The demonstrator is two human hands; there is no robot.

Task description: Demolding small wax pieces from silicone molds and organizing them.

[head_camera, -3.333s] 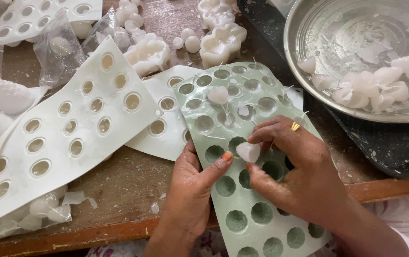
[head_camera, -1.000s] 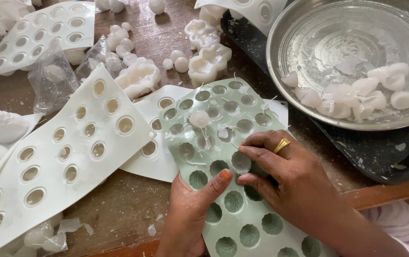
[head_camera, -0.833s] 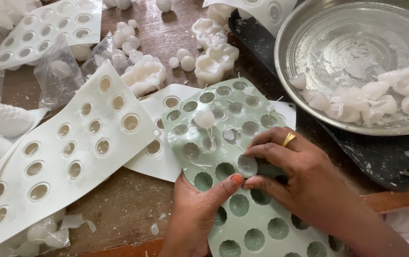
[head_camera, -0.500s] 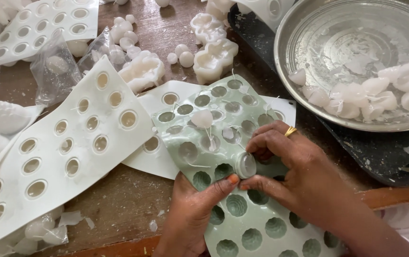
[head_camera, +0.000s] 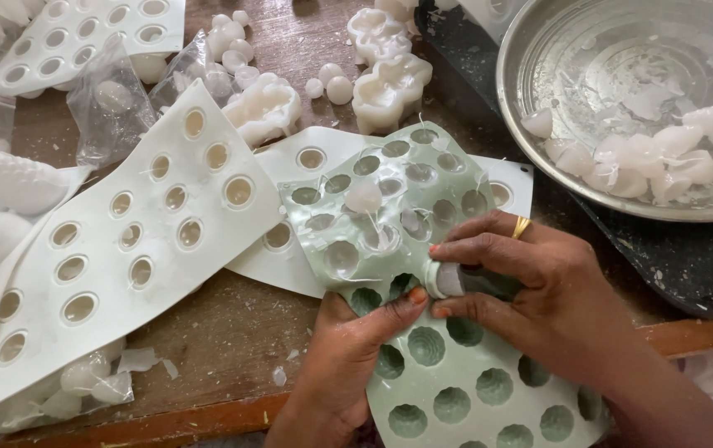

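A pale green silicone mould sheet (head_camera: 423, 207) with many round cavities lies bent over the table's near edge. My left hand (head_camera: 348, 357) holds it from below, thumb on top of a cavity rim. My right hand (head_camera: 539, 290) pinches a small whitish wax piece (head_camera: 446, 280) that is coming out of one cavity. Another loose wax piece (head_camera: 365, 197) rests on the green mould further up. A ring is on my right hand.
White mould sheets (head_camera: 132, 241) lie at left and under the green one. A metal bowl (head_camera: 556, 50) with several white wax pieces stands top right on a dark tray (head_camera: 688, 265). Loose wax pieces and clear bags (head_camera: 107, 95) are scattered behind.
The green mould has been flexed and pushed up from beneath. A wax piece has popped up at the cavity between my fingers, and my right fingers have closed around it.
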